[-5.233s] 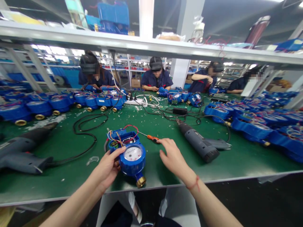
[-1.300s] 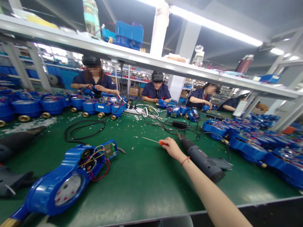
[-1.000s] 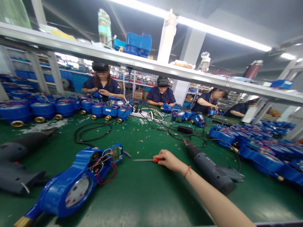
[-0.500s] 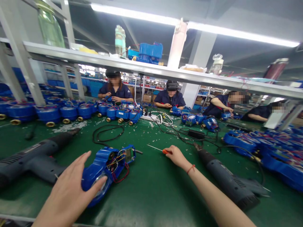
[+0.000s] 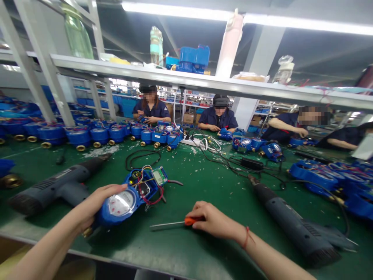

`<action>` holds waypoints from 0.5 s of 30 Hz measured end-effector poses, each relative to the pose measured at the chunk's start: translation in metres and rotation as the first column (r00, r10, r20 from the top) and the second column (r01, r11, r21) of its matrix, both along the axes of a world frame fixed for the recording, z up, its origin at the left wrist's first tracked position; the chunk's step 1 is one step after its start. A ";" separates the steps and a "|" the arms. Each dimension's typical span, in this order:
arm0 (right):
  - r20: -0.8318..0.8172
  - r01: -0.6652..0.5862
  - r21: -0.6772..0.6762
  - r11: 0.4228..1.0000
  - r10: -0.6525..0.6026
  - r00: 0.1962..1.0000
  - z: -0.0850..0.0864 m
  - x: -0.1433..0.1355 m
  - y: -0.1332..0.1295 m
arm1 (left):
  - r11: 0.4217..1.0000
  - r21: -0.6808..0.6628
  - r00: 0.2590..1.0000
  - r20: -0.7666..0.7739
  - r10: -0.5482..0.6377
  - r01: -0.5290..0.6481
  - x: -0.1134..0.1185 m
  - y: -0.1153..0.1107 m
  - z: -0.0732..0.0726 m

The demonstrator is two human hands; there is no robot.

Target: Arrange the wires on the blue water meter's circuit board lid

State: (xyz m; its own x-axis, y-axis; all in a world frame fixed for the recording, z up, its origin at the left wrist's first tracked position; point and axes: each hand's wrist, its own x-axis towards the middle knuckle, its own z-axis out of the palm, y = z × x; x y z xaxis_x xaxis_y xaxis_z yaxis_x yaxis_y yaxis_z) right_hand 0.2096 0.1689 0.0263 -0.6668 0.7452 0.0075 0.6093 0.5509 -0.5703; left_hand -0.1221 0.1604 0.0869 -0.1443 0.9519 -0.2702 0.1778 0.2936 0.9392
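Near the worktop's [image 5: 210, 182] front edge, my left hand [image 5: 91, 202] clasped a meter [image 5: 121, 204], wiring [image 5: 153, 203] yet uncovered; my right hand [image 5: 214, 221] gripped an unapplied screwdriver [image 5: 190, 221].

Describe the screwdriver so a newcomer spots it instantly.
On the green table, find the grey heat gun toward the picture's right. Left of it, the right hand grips the screwdriver. Its orange handle and thin metal shaft set it apart from the blue meter.

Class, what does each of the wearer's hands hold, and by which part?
Right hand: a screwdriver, by its orange handle. Left hand: a blue meter, by its side near the dial.
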 end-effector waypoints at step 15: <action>0.122 0.227 0.165 0.960 -0.249 0.961 -0.018 -0.038 0.020 | 0.969 -0.113 0.925 0.291 0.245 -0.221 -0.009 -0.010 -0.003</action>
State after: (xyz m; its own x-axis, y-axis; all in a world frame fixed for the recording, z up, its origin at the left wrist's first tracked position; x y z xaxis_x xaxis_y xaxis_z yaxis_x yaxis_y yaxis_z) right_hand 0.1715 0.1890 0.0079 -0.4724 0.8800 0.0491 0.8007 0.4518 -0.3933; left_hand -0.1314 0.1504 0.0841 -0.2607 0.8760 -0.4059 -0.1908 0.3653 0.9111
